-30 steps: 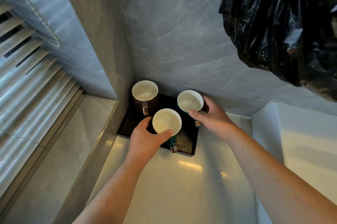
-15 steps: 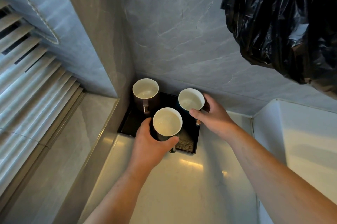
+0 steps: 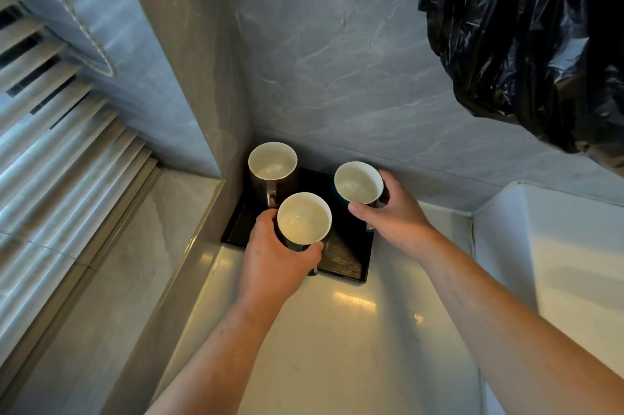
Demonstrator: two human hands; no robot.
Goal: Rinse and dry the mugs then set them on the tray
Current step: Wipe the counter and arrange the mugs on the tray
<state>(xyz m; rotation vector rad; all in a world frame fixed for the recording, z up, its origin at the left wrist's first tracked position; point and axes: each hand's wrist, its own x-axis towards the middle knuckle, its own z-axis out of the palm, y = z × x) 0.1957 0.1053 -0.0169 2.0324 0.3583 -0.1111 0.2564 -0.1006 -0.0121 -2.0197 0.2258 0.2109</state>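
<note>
Three mugs crowd the black tray (image 3: 351, 264), which sits in the far corner of the pale bench (image 3: 337, 347) against the grey wall. The left hand (image 3: 273, 266) is wrapped around the near mug (image 3: 304, 218), thumb on its right side, fingers round the left. The right hand (image 3: 395, 215) is clamped on the right mug (image 3: 358, 182), thumb across its near side. The brown mug (image 3: 273, 161) stands free at the far left, its handle turned toward the near mug.

Whether the two held mugs rest on the tray or hang just above it is hard to tell from this steep angle.

Chief risk is a knock: the near mug's rim sits just beside the brown mug's handle, so any leftward drift could clink or chip them. Both grips are around smooth glazed sides rather than handles, so damp fingers could slip. The near mug also sits close to the tray's near edge and could catch the raised lip and tip onto the bench.
</note>
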